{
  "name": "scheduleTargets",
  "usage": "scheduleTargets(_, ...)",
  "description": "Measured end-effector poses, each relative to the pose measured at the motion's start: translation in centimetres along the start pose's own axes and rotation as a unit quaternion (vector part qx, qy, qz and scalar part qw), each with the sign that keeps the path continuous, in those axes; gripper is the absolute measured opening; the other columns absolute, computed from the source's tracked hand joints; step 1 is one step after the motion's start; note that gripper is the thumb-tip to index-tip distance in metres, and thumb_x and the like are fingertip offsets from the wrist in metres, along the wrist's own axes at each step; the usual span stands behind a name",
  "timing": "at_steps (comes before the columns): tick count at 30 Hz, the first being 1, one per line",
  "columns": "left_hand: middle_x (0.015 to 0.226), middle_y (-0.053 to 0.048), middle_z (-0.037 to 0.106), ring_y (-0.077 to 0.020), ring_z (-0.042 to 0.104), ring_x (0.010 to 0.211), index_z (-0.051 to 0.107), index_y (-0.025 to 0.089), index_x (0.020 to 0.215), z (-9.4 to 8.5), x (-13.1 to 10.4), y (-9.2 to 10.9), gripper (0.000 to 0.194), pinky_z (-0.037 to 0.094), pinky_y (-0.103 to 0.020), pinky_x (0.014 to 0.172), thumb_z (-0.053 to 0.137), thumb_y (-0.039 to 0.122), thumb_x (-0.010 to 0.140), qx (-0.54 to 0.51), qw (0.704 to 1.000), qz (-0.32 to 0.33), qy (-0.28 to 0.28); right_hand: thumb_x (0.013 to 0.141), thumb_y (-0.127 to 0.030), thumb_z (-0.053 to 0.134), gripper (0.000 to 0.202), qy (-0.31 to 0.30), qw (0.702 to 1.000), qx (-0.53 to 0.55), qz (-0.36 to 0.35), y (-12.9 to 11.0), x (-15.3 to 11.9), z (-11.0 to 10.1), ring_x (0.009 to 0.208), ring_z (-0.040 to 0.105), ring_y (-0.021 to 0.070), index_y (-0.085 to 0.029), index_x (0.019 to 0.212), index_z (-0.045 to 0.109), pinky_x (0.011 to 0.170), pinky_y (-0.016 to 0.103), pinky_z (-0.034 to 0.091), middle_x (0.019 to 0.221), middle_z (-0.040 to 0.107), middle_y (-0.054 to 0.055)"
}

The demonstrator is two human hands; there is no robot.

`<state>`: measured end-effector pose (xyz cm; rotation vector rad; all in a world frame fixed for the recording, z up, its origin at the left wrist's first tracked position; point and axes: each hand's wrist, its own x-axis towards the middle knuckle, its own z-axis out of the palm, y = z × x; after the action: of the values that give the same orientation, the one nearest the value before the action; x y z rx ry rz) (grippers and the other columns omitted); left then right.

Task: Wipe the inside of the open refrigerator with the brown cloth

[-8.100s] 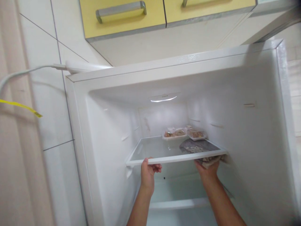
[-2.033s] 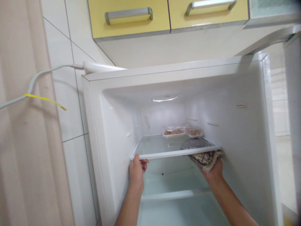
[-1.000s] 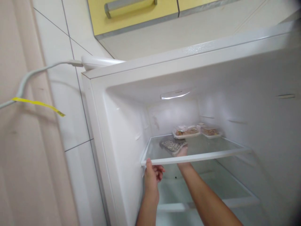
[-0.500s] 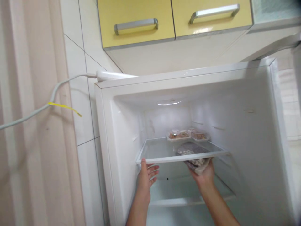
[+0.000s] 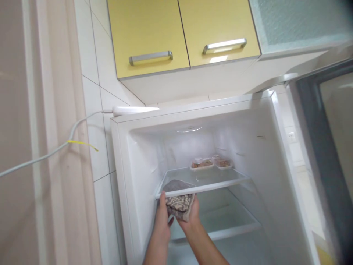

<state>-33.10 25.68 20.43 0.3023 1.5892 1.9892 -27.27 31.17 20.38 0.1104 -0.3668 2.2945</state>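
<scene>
A clear plastic bag [image 5: 180,206] with dark grey, pale-patterned contents is under the front left part of the glass shelf [image 5: 220,184]; its rear part shows through the glass. What is inside I cannot make out. My right hand [image 5: 191,215] cups the bag from below and the right, fingers partly hidden. On its left side is my left hand [image 5: 163,217], thumb up by the shelf's front edge and fingers curled in against the bag's lower side. Farther back on the shelf, two wrapped food trays [image 5: 202,164] stand side by side.
The white fridge [image 5: 120,176] stands open, its door [image 5: 317,147] swung out to the right. A lower shelf [image 5: 234,232] lies beneath. Yellow cabinets [image 5: 149,33] hang above. A white cable [image 5: 52,149] with a yellow tie runs in at left.
My right hand has carried the bag leftward beneath the shelf to my left hand. The left fingers, spread before, now curl at the bag. The view has shifted, showing more of the door.
</scene>
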Motion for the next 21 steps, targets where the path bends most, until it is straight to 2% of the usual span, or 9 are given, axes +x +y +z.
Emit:
scheduleTargets(3,0.137,-0.011,0.066,-0.0291,0.051,0.137,0.061,0.023,0.113,0.1,-0.5,0.4,0.059,0.037,-0.049,0.112,0.043,0.073,0.088,0.024,1.0,-0.005,-0.004,0.083,-0.053,0.057,0.037,-0.006,1.0,0.016,-0.002,-3.2,-2.2,-1.7,0.099,0.073,0.0297,-0.025,0.1,0.075,0.095,0.058,0.054,0.091,0.079,0.006)
scheduleTargets(6,0.135,-0.014,0.067,-0.0262,0.048,0.141,0.054,0.021,0.116,0.2,-0.8,0.7,0.056,0.029,-0.051,0.119,0.044,0.07,0.09,0.011,1.0,-0.008,-0.01,0.083,-0.05,0.06,0.031,0.017,0.999,0.02,-0.028,-7.3,-4.3,-3.1,0.098,0.073,0.0295,-0.025,0.094,0.075,0.099,0.062,0.05,0.088,0.08,0.005)
scheduleTargets(9,0.133,-0.014,0.068,-0.0239,0.047,0.142,0.051,0.021,0.115,0.2,-0.9,0.8,0.052,0.028,-0.049,0.121,0.044,0.067,0.092,0.003,1.0,-0.008,-0.017,0.084,-0.051,0.064,0.027,0.042,0.995,0.023,-0.085,-12.1,-6.2,-4.0,0.096,0.073,0.0282,-0.027,0.09,0.075,0.102,0.064,0.047,0.086,0.079,0.003)
scheduleTargets(13,0.125,-0.015,0.071,-0.0249,0.048,0.142,0.051,0.021,0.11,0.2,-0.9,0.7,0.05,0.03,-0.05,0.12,0.042,0.067,0.092,0.02,1.0,0.007,-0.02,0.085,-0.058,0.065,0.033,0.051,0.985,-0.007,-0.162,-17.2,-8.4,-4.3,0.096,0.074,0.0278,-0.03,0.099,0.074,0.098,0.067,0.049,0.091,0.08,0.001)
scheduleTargets(16,0.121,-0.015,0.072,-0.0256,0.049,0.141,0.05,0.022,0.11,0.2,-1.0,0.6,0.05,0.029,-0.051,0.12,0.042,0.068,0.092,0.029,0.999,0.023,-0.021,0.081,-0.049,0.073,0.032,0.074,0.977,-0.052,-0.192,-18.3,-9.5,-4.6,0.091,0.076,0.0273,-0.028,0.105,0.073,0.094,0.063,0.055,0.09,0.08,0.001)
scheduleTargets(19,0.117,-0.014,0.073,-0.0263,0.05,0.141,0.051,0.022,0.11,0.2,-0.9,0.6,0.051,0.029,-0.052,0.119,0.041,0.068,0.092,0.037,0.999,0.028,-0.02,0.074,-0.03,0.078,0.035,0.11,0.962,-0.102,-0.227,-17.9,-10.1,-5.7,0.083,0.077,0.0247,-0.027,0.108,0.072,0.09,0.055,0.061,0.084,0.08,-0.002)
scheduleTargets(21,0.115,-0.014,0.073,-0.0271,0.05,0.141,0.051,0.021,0.112,0.1,-0.8,0.6,0.053,0.029,-0.052,0.119,0.04,0.069,0.092,0.042,0.998,0.028,-0.022,0.071,-0.022,0.077,0.042,0.111,0.948,-0.129,-0.269,-17.6,-10.7,-6.2,0.08,0.077,0.0219,-0.029,0.112,0.071,0.088,0.048,0.063,0.08,0.079,-0.006)
